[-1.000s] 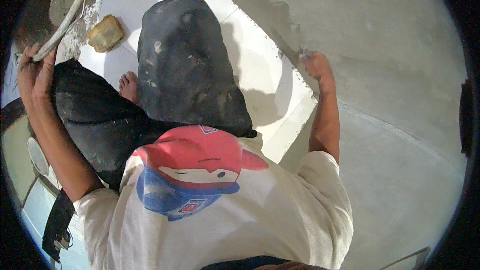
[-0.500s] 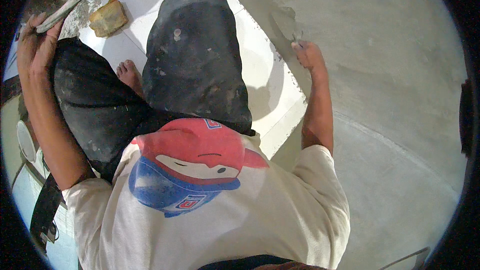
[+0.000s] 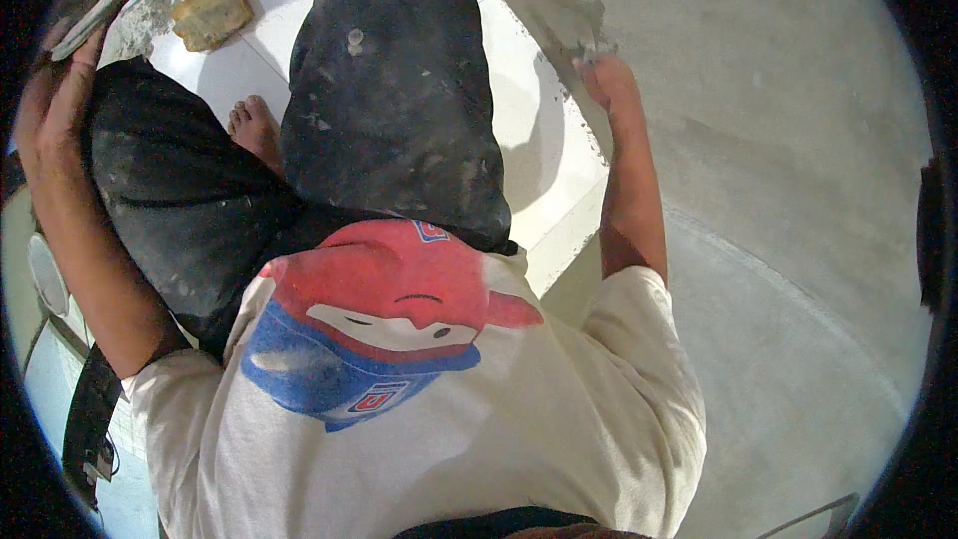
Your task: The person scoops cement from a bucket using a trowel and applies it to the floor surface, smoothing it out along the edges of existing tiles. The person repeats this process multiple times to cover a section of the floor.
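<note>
At the upper left, my left hand [image 3: 62, 90] is raised, its fingers closed against a long whitish pole-like length [image 3: 105, 8] that slants up toward the frame's top; part of the grip is blurred. On the right, my right hand [image 3: 609, 82] is closed in a fist against the grey plastered surface [image 3: 758, 110]. A small tool's thin end [image 3: 587, 52] shows at its fingers; the rest is hidden, so its kind cannot be made out. Darker, wetter-looking plaster [image 3: 564, 15] lies just beyond that fist.
A yellowish-brown block or sponge [image 3: 212, 12] lies on the white tiles [image 3: 539, 130], ahead of my bare foot [image 3: 254, 130]. My dark-trousered knees [image 3: 394, 90] fill the middle. A round white object [image 3: 47, 274] is at the left edge.
My left hand and the whitish length have shifted slightly left and down in view. My right hand has moved slightly up along the plaster, its fist still closed.
</note>
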The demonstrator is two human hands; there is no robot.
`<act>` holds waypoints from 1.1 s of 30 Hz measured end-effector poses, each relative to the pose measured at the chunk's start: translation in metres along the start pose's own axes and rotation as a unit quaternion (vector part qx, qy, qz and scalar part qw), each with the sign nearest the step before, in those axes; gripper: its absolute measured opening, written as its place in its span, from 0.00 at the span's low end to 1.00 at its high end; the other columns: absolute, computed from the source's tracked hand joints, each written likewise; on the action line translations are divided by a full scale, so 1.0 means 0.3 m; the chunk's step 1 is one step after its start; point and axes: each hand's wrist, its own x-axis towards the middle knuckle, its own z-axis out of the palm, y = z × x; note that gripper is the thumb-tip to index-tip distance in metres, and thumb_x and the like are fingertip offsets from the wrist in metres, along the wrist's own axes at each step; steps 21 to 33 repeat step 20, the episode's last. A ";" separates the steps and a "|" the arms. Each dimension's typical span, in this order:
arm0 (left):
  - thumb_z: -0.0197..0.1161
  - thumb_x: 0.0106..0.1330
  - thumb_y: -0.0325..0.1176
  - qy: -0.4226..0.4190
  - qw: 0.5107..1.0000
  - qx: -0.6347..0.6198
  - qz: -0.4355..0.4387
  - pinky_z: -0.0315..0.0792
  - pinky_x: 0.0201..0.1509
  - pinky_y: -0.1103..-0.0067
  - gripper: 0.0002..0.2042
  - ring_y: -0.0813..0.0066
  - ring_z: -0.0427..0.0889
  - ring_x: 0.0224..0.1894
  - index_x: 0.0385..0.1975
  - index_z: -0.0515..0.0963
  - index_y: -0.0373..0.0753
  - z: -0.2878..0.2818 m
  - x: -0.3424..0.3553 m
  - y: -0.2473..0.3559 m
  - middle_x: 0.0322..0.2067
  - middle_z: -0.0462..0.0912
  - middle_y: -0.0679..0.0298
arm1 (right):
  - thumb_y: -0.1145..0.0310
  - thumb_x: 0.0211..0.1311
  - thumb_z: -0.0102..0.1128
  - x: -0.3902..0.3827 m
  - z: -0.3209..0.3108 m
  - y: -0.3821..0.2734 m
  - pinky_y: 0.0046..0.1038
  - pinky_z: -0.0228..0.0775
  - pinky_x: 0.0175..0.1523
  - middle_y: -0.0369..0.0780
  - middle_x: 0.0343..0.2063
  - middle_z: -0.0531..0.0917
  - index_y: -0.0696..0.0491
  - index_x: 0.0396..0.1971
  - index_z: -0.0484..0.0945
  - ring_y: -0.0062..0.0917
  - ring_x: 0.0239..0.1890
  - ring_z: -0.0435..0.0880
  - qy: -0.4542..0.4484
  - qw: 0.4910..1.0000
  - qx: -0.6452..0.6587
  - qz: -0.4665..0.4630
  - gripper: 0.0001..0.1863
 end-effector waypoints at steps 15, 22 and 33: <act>0.55 0.74 0.31 -0.016 1.000 0.007 -0.022 0.64 0.73 0.65 0.20 0.57 0.68 0.66 0.63 0.66 0.30 -0.122 0.089 0.028 0.64 0.69 0.47 | 0.51 0.61 0.62 -0.160 0.093 0.166 0.47 0.76 0.49 0.55 0.38 0.86 0.61 0.35 0.85 0.49 0.44 0.86 -0.105 0.992 -0.014 0.068 0.24; 0.39 0.78 0.23 0.030 0.999 -0.005 -0.018 0.57 0.77 0.51 0.17 0.45 0.61 0.72 0.63 0.61 0.24 0.044 -0.020 0.020 0.68 0.61 0.38 | 0.44 0.61 0.61 0.055 0.075 0.028 0.46 0.75 0.54 0.55 0.43 0.85 0.57 0.43 0.85 0.51 0.48 0.84 -0.088 0.993 -0.027 0.067 0.28; 0.39 0.78 0.23 0.030 0.999 -0.005 -0.018 0.57 0.77 0.51 0.17 0.45 0.61 0.72 0.63 0.61 0.24 0.044 -0.020 0.020 0.68 0.61 0.38 | 0.44 0.61 0.61 0.055 0.075 0.028 0.46 0.75 0.54 0.55 0.43 0.85 0.57 0.43 0.85 0.51 0.48 0.84 -0.088 0.993 -0.027 0.067 0.28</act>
